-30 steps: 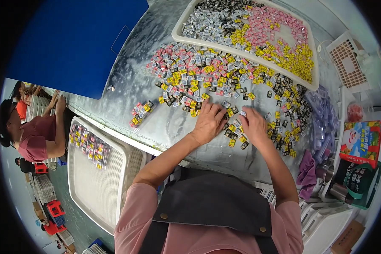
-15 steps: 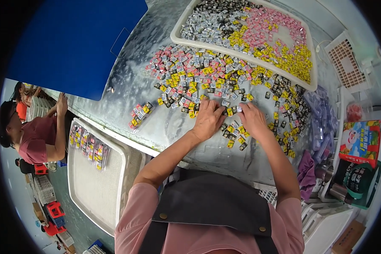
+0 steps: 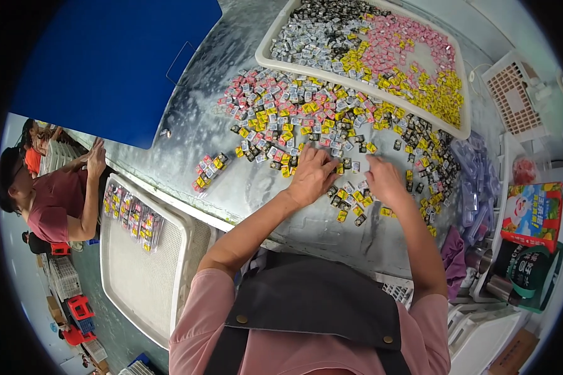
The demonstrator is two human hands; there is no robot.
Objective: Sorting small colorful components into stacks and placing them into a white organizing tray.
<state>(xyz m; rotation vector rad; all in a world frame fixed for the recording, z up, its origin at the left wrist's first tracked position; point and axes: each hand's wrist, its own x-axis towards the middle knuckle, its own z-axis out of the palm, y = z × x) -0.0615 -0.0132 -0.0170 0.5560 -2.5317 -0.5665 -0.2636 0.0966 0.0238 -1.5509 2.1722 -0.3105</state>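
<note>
Head view, looking straight down on a glossy grey table (image 3: 244, 181). Left hand (image 3: 311, 177) palm down, fingers spread and flat on a scatter of small wrapped sweets (image 3: 306, 119) in pink, yellow, silver and black; gripping nothing visible, more pressing and raking. Right hand (image 3: 385, 181) just beside it, also palm down, fingers loosely curled over a few pieces near the table's near edge; whether a piece is pinched under the fingertips cannot be told. Main spread of sweets just beyond both hands, running up to the long white tray (image 3: 266, 53), itself heaped by colour (silver, pink, yellow). A small separate cluster (image 3: 209, 170) lying apart to the left.

Judged from this: sorting or gathering by colour at the near fringe of the pile. Best done with flat fingers and short sweeps, drawing a few pieces at a time, keeping colours from remixing. Worth minding the table's front edge, close under the wrists: loose pieces there likely to slide off on so smooth a top.

Off to the lower left, a white mesh tray (image 3: 150, 275) with a bundled row of packets (image 3: 132, 215); beyond it another person's arm (image 3: 84, 206).
</note>
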